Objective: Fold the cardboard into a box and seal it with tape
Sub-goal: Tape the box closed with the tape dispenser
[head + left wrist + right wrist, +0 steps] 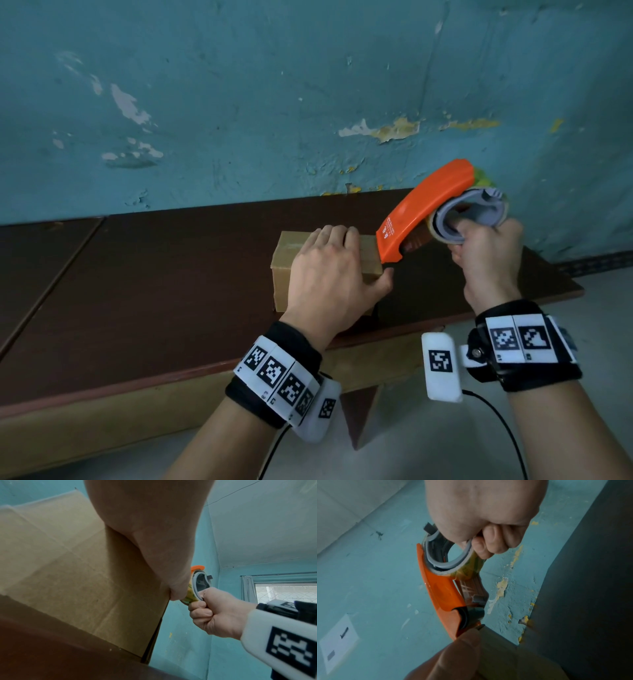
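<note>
A small brown cardboard box (pixel 284 270) stands folded on the dark brown table (pixel 154 291). My left hand (pixel 329 270) lies palm-down on its top, fingers over the far edge and thumb (pixel 385 279) down the right side; the same box (pixel 77 574) fills the left wrist view. My right hand (pixel 486 253) grips the grey ring of an orange tape dispenser (pixel 424 209). The dispenser's nose touches the box's top right edge beside my left hand. In the right wrist view the tape dispenser (pixel 440 588) points down at the box corner (pixel 496 639).
A peeling teal wall (pixel 308 85) rises right behind the table. The table's right end (pixel 568 287) lies close to my right hand, with grey floor (pixel 411 445) below its front edge. A window (pixel 283 591) shows in the left wrist view.
</note>
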### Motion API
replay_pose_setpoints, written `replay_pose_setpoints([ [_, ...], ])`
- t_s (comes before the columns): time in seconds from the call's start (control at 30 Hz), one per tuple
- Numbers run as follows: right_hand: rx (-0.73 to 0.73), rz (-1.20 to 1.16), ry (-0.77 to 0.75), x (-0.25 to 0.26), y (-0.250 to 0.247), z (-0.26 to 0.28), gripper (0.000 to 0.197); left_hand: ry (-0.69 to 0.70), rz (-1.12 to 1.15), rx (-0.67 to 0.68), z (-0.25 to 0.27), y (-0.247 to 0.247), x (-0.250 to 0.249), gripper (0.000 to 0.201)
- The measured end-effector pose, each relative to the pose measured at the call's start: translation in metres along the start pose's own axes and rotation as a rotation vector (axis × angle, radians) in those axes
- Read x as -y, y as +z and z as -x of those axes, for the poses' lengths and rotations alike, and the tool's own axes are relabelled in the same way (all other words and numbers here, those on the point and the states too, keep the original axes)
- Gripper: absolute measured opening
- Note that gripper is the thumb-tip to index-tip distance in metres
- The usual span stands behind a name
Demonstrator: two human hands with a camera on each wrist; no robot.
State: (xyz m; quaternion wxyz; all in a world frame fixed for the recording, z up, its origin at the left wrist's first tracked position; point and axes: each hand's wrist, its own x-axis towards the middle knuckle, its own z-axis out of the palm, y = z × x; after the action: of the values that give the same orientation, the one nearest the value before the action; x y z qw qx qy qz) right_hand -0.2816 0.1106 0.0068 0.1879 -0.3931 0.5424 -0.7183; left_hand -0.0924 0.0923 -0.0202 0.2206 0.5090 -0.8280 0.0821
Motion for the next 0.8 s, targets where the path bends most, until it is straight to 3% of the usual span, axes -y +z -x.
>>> replay_pose_setpoints([
  [0.3, 0.006, 0.067, -0.060, 0.000, -0.001, 0.000, 0.030, 0.032, -0.007, 0.034, -0.001, 0.003, 0.001, 0.086],
  [0.57, -0.025, 0.078, -0.034, 0.000, 0.000, 0.000, 0.031, 0.139, 0.017, 0.008, 0.001, 0.007, -0.003, 0.069],
  [0.8, -0.080, -0.195, 0.114, 0.001, 0.012, 0.010, 0.019, 0.151, -0.018, 0.029, 0.000, 0.006, -0.002, 0.074],
])
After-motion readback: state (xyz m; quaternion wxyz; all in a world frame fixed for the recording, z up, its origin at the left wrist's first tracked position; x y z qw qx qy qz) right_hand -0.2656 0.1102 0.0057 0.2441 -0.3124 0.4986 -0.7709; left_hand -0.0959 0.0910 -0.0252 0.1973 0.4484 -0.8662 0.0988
